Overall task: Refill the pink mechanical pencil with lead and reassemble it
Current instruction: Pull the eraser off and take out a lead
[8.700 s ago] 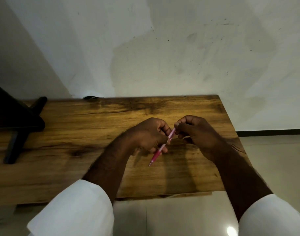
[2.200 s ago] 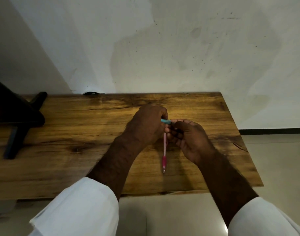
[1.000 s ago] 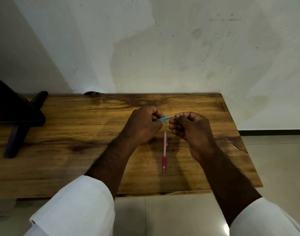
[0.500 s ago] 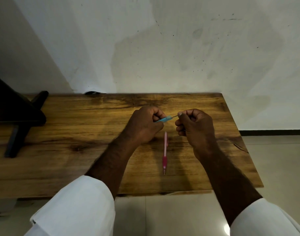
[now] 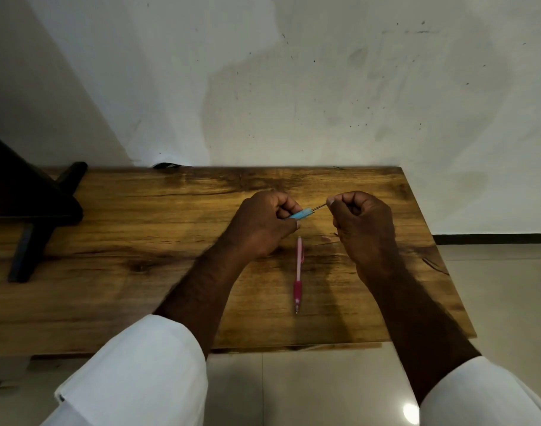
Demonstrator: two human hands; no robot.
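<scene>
While the pink mechanical pencil [image 5: 298, 272] lies flat on the wooden table [image 5: 140, 241], tip toward the person and touched by neither hand, all the action is just above its far end. There the left hand [image 5: 263, 226] grips a small blue lead case [image 5: 300, 214], fingers curled round it, its mouth pointing right. The right hand [image 5: 361, 222] is curled almost into a fist, thumb and forefinger pinching a thin dark lead [image 5: 321, 207] that runs from the case mouth to the fingertips. One stick or two, too thin to tell.

Change: a second ago the hands were nearly touching at the case, with hardly any lead showing. Half a second ago a short gap opened. Now the gap is wider and the lead shows bare between case and fingertips, its far end seemingly still at the mouth. The pencil has not shifted over that second. About two seconds back it was up at the hands, so it went down to free both for the case.

Meaning: pulling the lead out looks nearly done, and loading has not started. Likely next: set the case down, lift the pencil, feed the lead in at its rear end. Cannot tell if that end is open. Risk: the lead snaps under the pinch, or drops onto the grained wood and gets lost.
</scene>
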